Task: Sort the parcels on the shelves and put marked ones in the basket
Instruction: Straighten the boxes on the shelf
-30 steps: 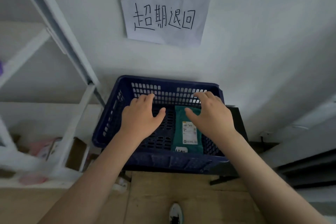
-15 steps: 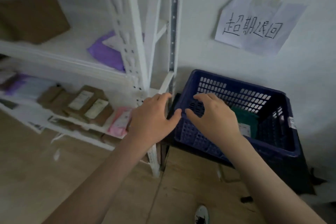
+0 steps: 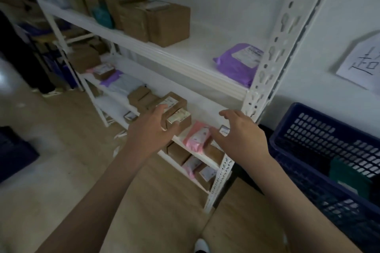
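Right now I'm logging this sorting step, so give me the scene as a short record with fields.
left hand: open, reaching at the small brown box on the middle shelf
right hand: open, over the pink parcel
basket: blue, at right, holds a green parcel
upper shelf: brown boxes, purple parcel
wall: handwritten paper sign

Two hands (image 3: 152, 131), one basket (image 3: 287, 141)

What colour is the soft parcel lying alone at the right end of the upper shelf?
Purple, with a white label on top; the soft parcel shows clearly in the head view.
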### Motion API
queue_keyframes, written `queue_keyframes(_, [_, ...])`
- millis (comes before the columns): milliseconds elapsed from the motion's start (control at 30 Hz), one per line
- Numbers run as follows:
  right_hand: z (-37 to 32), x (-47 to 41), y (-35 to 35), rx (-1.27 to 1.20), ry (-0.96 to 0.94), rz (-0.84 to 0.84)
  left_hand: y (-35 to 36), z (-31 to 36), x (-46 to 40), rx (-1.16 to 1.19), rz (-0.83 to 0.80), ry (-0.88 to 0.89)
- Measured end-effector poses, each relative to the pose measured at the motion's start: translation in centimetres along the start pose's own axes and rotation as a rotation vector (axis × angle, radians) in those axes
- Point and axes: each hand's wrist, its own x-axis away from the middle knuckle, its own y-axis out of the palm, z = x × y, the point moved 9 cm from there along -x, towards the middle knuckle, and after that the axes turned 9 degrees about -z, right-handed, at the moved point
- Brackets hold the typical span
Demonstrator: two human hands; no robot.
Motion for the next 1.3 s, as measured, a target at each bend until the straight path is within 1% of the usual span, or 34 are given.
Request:
queue_keyframes(100, [-2.5,-1.8,0.0,-0.008,-0.033,-0.010,-1.7,-1.8,-0.2,0.009,0.028,-0.025])
queue_keyframes(233, [-6.4,-4.2,-0.7,-0.036,-0.106,0.029,-3.5,-4.4,-1.1,0.049,0.060,-0.044])
queue_keyframes(433, [-9.8,-9.7,-1.5,-0.053,-0.149,0.076,-6.1,-7.5,-5.2,0.092,0.088,-0.053])
queue_keyframes(533, [-10.2,-13.5,-1.6,-0.069,-0.118,0.085,-7.2,-8.4,-8.8,0.096,0.071,-0.022])
queue_keyframes(600, [-10.7,-16.0,-1.8,-0.074,-0.115,0.120,-7.9,-8.9,-11.9,0.098,0.056,-0.005])
queue_keyframes(733, [-11.4,-21.8,-2.1,-0.077,-0.077,0.157,-10.1,-9.2,-18.8,0.115,0.085,0.038])
queue_keyframes(833, [-11.9,-26.0,-2.0,-0.080,-0.040,0.159,-11.8,-8.9,-23.5,0.083,0.093,0.082])
queue_keyframes(900, [-12.2,-28.3,-1.7,-0.070,-0.020,0.162,-13.1,-8.9,-26.1,0.083,0.129,0.135])
queue_keyframes(1000, [-12.7,-30.9,-1.2,-0.058,0.018,0.178,-14.5,-9.4,-29.0,0.142,0.173,0.211])
queue_keyframes(1100, [-13.2,-32.8,-0.5,-0.049,0.068,0.175,-15.1,-10.0,-30.8,0.223,0.182,0.268])
queue_keyframes(1200, [-13.0,-34.2,-0.5,-0.054,0.132,0.163,-15.6,-10.1,-32.4,0.225,0.179,0.322])
queue_keyframes(1300, [-12.9,-35.1,-1.6,-0.068,0.205,0.215,-15.9,-9.9,-34.1,0.212,0.146,0.386])
